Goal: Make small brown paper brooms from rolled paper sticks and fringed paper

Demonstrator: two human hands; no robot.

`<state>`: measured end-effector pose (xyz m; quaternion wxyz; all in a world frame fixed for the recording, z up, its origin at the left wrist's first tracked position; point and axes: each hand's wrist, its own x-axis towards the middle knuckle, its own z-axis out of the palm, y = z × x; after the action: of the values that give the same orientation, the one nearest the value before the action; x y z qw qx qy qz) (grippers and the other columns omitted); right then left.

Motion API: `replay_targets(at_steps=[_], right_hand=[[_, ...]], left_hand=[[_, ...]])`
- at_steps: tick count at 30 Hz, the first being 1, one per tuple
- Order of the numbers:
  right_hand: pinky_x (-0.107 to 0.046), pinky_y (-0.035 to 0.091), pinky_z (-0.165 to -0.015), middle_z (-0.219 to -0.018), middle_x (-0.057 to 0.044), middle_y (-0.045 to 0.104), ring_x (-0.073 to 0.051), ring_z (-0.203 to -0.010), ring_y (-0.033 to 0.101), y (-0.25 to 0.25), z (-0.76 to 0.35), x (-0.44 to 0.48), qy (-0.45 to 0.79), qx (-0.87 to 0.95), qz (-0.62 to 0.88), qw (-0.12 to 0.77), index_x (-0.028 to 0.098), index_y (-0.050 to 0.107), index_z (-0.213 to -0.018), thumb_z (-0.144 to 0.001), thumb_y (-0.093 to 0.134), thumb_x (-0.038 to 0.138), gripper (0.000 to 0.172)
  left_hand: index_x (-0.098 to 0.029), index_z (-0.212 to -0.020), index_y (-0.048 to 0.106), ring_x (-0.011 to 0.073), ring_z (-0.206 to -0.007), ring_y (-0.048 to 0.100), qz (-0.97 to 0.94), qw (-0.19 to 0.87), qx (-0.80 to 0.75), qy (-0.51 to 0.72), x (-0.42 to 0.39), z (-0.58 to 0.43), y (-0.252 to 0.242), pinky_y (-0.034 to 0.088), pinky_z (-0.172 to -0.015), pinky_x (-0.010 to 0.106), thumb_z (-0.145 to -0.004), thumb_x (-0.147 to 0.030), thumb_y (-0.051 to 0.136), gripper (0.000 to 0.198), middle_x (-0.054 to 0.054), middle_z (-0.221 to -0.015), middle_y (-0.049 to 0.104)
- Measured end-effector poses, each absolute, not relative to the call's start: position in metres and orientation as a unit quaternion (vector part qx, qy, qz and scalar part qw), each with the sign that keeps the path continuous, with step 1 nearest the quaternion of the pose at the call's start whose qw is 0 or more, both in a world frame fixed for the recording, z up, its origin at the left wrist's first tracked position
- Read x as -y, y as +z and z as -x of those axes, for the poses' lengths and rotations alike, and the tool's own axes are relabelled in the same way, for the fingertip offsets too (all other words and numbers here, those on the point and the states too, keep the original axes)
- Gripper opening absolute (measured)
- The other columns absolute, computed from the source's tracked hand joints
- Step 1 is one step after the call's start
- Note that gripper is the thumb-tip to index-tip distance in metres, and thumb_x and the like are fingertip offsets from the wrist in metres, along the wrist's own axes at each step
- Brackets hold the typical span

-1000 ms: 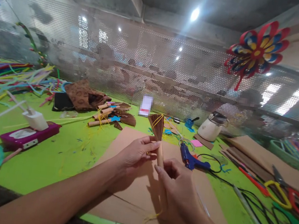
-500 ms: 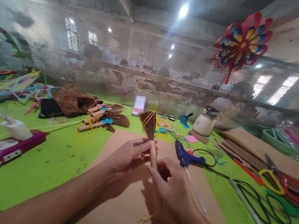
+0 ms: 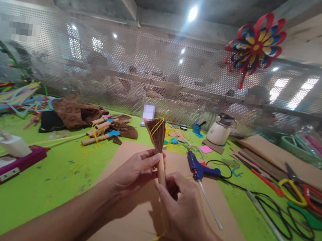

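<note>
Between my hands is a small folded paper fan (image 3: 158, 136), its pleats dark brown and its handle a tan rolled tube. Yellow string loops over the pleats, and more hangs below the handle's lower end. My left hand (image 3: 142, 169) pinches the fan where pleats meet handle. Lower down, my right hand (image 3: 181, 200) has its thumb and fingers closed round the tube. Part of the handle is hidden behind the right hand. Beneath both hands lies a tan sheet of board (image 3: 123, 226). A blue glue gun (image 3: 200, 167) rests on its right side, with a clear glue stick (image 3: 211, 204) nearby.
Several similar fans (image 3: 109, 129) lie at the back left. A purple power strip (image 3: 8, 163) holds a white plug. On the right are scissors (image 3: 307, 195), a black cable (image 3: 272, 218) and brown paper (image 3: 280, 160). A white jug (image 3: 220, 130) stands behind.
Both hands keep the same hold on the fan, which looks nearly unmoved. The whole view has shifted slightly.
</note>
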<state>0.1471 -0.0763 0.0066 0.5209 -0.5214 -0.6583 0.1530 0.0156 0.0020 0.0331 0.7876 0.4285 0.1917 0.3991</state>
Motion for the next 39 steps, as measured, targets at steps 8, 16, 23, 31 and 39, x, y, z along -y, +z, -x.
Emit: replay_targets(at_steps=[8, 16, 23, 31, 39], right_hand=[[-0.02, 0.033, -0.046, -0.056, 0.004, 0.052, -0.008, -0.048, 0.044, 0.0059, -0.1475, 0.0763, 0.13, 0.663, 0.525, 0.518, 0.017, 0.053, -0.067, -0.08, 0.059, 0.018, 0.015], [-0.021, 0.033, -0.048, -0.057, 0.004, 0.052, -0.008, -0.05, 0.045, 0.0073, -0.1487, 0.0769, 0.147, 0.662, 0.527, 0.512, 0.017, 0.054, -0.069, -0.081, 0.058, 0.02, 0.013], [-0.021, 0.034, -0.049, -0.059, 0.003, 0.054, -0.009, -0.051, 0.046, 0.0054, -0.148, 0.0776, 0.167, 0.658, 0.526, 0.511, 0.016, 0.056, -0.072, -0.082, 0.057, 0.021, 0.011], [-0.021, 0.034, -0.048, -0.06, 0.003, 0.055, -0.009, -0.051, 0.046, 0.0062, -0.1475, 0.0792, 0.138, 0.666, 0.524, 0.512, 0.017, 0.057, -0.074, -0.082, 0.058, 0.019, 0.008], [-0.022, 0.034, -0.05, -0.064, 0.001, 0.056, -0.011, -0.054, 0.047, 0.0069, -0.1478, 0.0804, 0.086, 0.681, 0.528, 0.5, 0.017, 0.056, -0.074, -0.083, 0.055, 0.019, 0.009]], left_hand=[[-0.013, -0.093, 0.069, 0.0131, -0.086, 0.057, -0.464, 0.775, -0.171, 0.393, -0.006, -0.0137, 0.0271, 0.046, -0.077, 0.024, -0.079, -0.026, 0.069, 0.019, 0.007, -0.092, 0.064], [-0.014, -0.101, 0.069, 0.0107, -0.072, 0.058, -0.433, 0.789, -0.184, 0.396, -0.0027, -0.0167, 0.0318, 0.047, -0.071, 0.023, -0.074, -0.025, 0.074, 0.03, 0.004, -0.08, 0.064], [-0.012, -0.087, 0.068, 0.0111, -0.072, 0.059, -0.426, 0.791, -0.189, 0.397, -0.003, -0.016, 0.032, 0.048, -0.071, 0.024, -0.073, -0.023, 0.075, 0.02, 0.004, -0.08, 0.065], [-0.012, -0.092, 0.067, 0.0184, -0.086, 0.061, -0.454, 0.778, -0.183, 0.394, -0.0026, -0.0157, 0.0329, 0.047, -0.08, 0.031, -0.072, -0.03, 0.076, 0.028, 0.01, -0.092, 0.067], [-0.013, -0.087, 0.07, 0.0172, -0.083, 0.061, -0.479, 0.771, -0.177, 0.38, -0.0011, -0.0153, 0.0326, 0.046, -0.079, 0.03, -0.077, -0.034, 0.071, 0.024, 0.008, -0.089, 0.068]])
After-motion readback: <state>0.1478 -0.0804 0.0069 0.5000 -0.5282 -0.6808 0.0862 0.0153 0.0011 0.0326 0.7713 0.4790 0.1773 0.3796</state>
